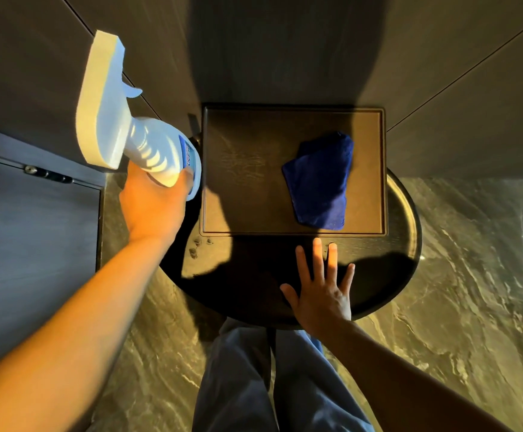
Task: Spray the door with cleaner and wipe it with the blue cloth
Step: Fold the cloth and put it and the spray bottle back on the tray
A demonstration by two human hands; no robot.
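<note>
Here, one dark panelled wall [285, 42] fills the top of the view, matte, with thin seams running across it, and one door [35, 229] stands at the left, dark wood grain with a small metal fitting near its upper edge. Below, a polished marble-look floor [472, 275] streaked with pale veins. One round table [409, 238], dark wood with a raised rim, carries one rectangular tray [244, 169], dark and smooth with a shallow lip, set against the table's far edge. Two legs in blue trousers [285, 385] show at the bottom. Two hands now: the left hand [154, 207] is closed around one spray bottle [113, 113], pale blue and white plastic with a ribbed neck and a wide flat head, lifted above the table's left edge, nozzle end angled up toward the wall. The right hand [322, 288] lies flat with fingers spread on the table's near edge, holding nothing. One blue cloth [322, 182], soft, deep blue and loosely folded, sits on the right half of the tray, reaching near its front lip.
</note>
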